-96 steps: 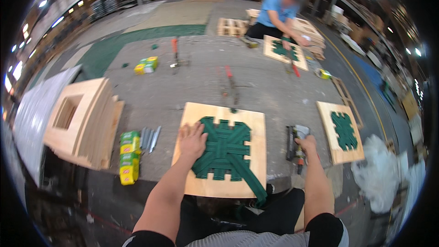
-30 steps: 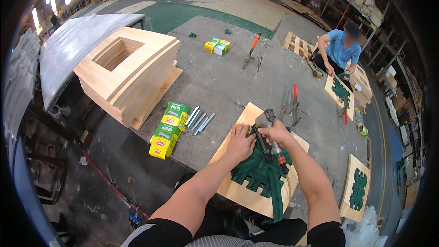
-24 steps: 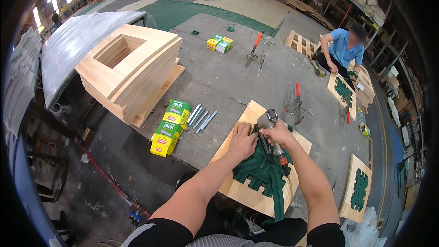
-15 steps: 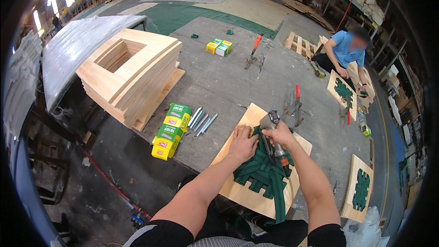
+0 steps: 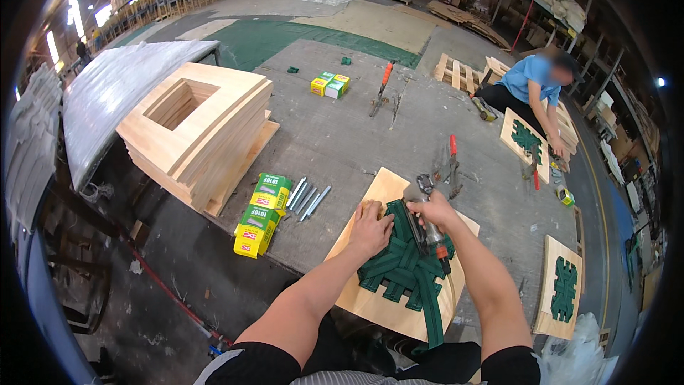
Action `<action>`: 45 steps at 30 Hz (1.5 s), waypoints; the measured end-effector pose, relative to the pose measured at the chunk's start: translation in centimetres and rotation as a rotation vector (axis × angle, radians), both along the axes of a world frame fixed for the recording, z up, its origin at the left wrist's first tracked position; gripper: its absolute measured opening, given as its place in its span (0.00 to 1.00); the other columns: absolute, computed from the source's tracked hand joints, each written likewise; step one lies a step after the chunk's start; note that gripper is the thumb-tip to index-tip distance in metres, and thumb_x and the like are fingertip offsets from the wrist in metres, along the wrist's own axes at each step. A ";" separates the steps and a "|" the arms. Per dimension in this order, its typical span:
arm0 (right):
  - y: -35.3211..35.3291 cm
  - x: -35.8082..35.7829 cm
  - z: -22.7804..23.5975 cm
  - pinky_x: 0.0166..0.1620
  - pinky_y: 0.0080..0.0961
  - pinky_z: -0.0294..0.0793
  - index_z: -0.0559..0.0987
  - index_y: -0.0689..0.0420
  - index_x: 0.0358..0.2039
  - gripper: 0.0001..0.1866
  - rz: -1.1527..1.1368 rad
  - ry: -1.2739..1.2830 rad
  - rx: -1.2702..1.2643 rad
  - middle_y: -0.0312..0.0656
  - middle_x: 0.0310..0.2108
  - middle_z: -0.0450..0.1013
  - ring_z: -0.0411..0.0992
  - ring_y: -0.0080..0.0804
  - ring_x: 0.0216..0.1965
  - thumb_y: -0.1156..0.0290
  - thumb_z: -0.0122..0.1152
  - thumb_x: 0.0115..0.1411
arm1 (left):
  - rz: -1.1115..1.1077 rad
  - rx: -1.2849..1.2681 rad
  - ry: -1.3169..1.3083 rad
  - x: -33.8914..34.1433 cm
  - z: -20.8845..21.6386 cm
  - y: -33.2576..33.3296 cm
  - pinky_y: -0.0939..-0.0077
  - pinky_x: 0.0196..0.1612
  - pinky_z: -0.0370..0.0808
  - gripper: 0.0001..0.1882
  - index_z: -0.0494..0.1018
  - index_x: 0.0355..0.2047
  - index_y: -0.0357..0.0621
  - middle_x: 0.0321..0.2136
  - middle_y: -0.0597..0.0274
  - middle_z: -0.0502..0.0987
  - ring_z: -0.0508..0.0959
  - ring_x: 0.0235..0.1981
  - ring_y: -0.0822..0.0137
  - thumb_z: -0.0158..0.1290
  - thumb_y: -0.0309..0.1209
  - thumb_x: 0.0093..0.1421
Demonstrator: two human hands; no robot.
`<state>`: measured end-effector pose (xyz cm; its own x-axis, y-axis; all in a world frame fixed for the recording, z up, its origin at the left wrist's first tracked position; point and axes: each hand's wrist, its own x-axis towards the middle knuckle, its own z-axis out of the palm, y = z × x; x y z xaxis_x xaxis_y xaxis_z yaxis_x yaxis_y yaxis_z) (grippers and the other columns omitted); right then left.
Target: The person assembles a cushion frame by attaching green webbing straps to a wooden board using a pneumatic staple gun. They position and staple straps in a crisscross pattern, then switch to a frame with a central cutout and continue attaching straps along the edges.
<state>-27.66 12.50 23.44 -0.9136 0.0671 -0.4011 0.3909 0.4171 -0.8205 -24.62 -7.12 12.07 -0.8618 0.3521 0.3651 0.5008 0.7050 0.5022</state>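
Note:
A wooden frame panel lies on the table in front of me, crossed by interwoven green webbing straps. My right hand is wrapped round a pneumatic staple gun, whose head sits over the strap near the panel's far edge. Beside it, my left hand has its fingers bent and pressed together on the webbing's upper left side; the fingertips partly hide what they grip. One loose strap end hangs over the panel's near edge.
Staple boxes and staple strips lie to the left, by stacked wooden frames. Red-handled tools and an orange-handled one lie farther off. A webbed panel is at right. A co-worker handles another panel.
The whole view has shifted slightly. My hands and the staple gun keep nearly the same place on the panel. The co-worker has leaned forward, hands lower at their panel's edge.

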 end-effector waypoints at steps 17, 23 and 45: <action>24.5 24.0 -8.3 0.24 0.36 0.77 0.80 0.53 0.41 0.15 -0.883 0.079 -0.615 0.36 0.25 0.75 0.74 0.31 0.21 0.55 0.66 0.67 | 0.019 0.252 0.000 0.7 1.7 -0.2 0.49 0.70 0.63 0.17 0.81 0.54 0.47 0.65 0.42 0.66 0.69 0.65 0.45 0.56 0.37 0.67; 21.8 30.6 -8.8 0.32 0.33 0.77 0.81 0.60 0.47 0.15 -0.719 0.496 0.423 0.37 0.32 0.76 0.75 0.30 0.27 0.65 0.68 0.64 | 0.084 0.367 -0.027 8.4 1.9 -2.9 0.53 0.68 0.66 0.17 0.78 0.54 0.39 0.66 0.32 0.63 0.68 0.65 0.37 0.55 0.32 0.68; 0.7 36.7 -9.3 0.42 0.34 0.77 0.59 0.56 0.72 0.48 -0.344 0.053 0.152 0.50 0.34 0.78 0.79 0.42 0.35 0.61 0.76 0.56 | 0.131 0.020 0.119 14.2 0.7 -4.8 0.45 0.69 0.61 0.22 0.78 0.55 0.42 0.61 0.44 0.72 0.70 0.64 0.45 0.56 0.41 0.66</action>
<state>9.03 13.18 14.10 -0.8466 0.4286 -0.3155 0.4877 0.3876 -0.7822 -10.44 -11.90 12.81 -0.8499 0.2314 0.4734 0.4623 0.7586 0.4591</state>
